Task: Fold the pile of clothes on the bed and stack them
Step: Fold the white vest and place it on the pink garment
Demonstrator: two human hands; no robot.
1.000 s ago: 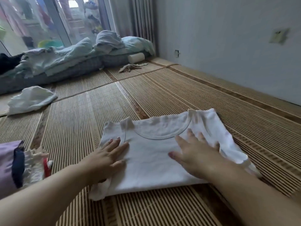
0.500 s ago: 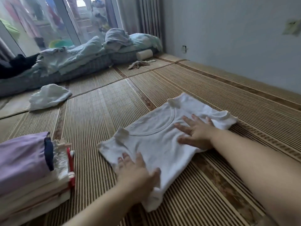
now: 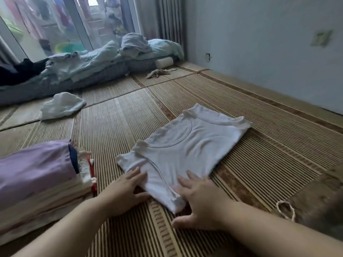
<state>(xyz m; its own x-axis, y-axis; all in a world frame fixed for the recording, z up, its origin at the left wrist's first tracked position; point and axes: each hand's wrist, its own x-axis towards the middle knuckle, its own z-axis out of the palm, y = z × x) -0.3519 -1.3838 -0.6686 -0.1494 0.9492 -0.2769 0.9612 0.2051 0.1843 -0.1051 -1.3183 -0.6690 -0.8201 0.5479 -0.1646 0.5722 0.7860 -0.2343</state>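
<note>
Striped woven mat covered the bed beneath everything. The left hand lay flat with straight fingers on the near left edge of the folded white shirt, gripping nothing. The right hand rested likewise, fingers spread over the shirt's nearest corner, thumb out on the mat. The shirt lay flat, neckline up, angled away toward the right. Just left of the left hand stood a stack of folded clothes, a lilac piece on top. Farther off lay a crumpled white garment, and beyond it rumpled pale-blue bedding ran along the window.
</note>
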